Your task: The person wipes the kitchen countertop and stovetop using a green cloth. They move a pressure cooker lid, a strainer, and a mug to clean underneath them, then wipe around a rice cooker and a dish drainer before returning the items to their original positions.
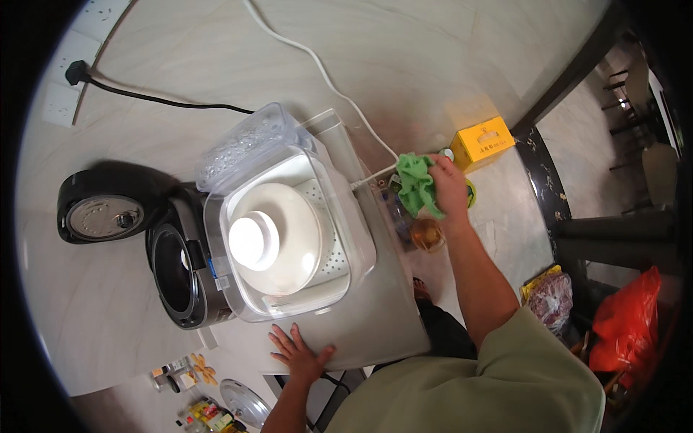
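My right hand (450, 187) grips a crumpled green cloth (416, 184) beside a white power cord (346, 97), past the right edge of the counter (373, 325). Fingers spread, my left hand (300, 354) rests on the counter's front edge and holds nothing. Between the hands stands a white appliance with a clear cover (357, 238); its hinged lid (243, 143) is raised and beaded with drops. Inside it, a white lidded pot or dish (298, 238) with a round knob (252, 241) sits over a perforated tray (333, 260).
Left of the appliance stands a black cooker (176, 276) with its lid (103, 211) up. A yellow box (482, 143) and an amber-coloured container (427, 235) are at right. A metal lid (243, 400) and bottles lie below left. A red plastic bag (625, 325) is far right.
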A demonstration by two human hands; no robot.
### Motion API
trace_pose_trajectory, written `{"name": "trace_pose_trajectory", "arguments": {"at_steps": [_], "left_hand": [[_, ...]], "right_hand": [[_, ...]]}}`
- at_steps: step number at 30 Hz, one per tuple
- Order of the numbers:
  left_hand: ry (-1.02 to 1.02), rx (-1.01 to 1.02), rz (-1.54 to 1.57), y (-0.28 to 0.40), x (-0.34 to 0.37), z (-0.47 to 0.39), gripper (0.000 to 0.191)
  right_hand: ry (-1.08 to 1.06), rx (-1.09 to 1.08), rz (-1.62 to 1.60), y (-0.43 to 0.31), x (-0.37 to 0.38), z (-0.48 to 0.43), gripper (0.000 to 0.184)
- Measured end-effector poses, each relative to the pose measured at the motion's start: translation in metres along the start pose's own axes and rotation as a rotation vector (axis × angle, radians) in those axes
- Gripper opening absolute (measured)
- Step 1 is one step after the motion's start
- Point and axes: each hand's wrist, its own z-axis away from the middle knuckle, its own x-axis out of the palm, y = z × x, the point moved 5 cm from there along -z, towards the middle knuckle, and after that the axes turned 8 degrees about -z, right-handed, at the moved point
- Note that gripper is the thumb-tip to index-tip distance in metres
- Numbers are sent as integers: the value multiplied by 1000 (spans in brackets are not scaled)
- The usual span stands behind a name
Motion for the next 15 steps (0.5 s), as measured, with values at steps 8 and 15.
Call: {"name": "trace_pose_trajectory", "arguments": {"at_steps": [8,15], "left_hand": [[12,0,-19,1,-3,-1,137],[59,68,-36,-7,4,-4,132]], "right_hand": [[-51,-462,861,92,13,126,50],[-93,425,579,96,-83,69,38]]}}
